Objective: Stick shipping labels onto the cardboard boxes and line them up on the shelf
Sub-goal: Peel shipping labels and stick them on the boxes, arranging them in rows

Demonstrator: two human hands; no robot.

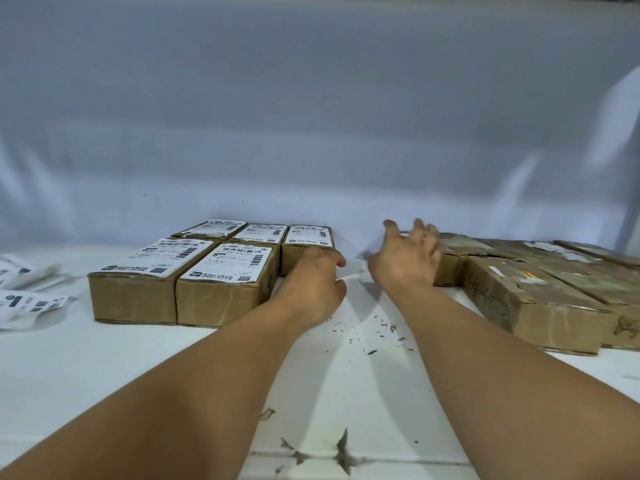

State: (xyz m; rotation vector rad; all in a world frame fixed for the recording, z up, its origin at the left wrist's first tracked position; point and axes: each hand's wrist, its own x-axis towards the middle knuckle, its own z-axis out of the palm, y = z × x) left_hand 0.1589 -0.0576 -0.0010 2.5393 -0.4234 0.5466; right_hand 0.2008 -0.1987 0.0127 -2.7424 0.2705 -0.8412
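At the far left, loose white paper shipping labels (33, 301) lie on the white worktop (104, 368). Next to them, five brown cardboard boxes with labels on top (221, 292) stand close together in two rows, two in front and three behind. The left hand (313, 282) touches the front of the rear right box (308, 239). Its grip is bent, but whether it clasps the box cannot be told. The right hand (405, 258) hovers with its grip spread wide, just beside worn unlabelled cardboard boxes (536, 303) on the right.
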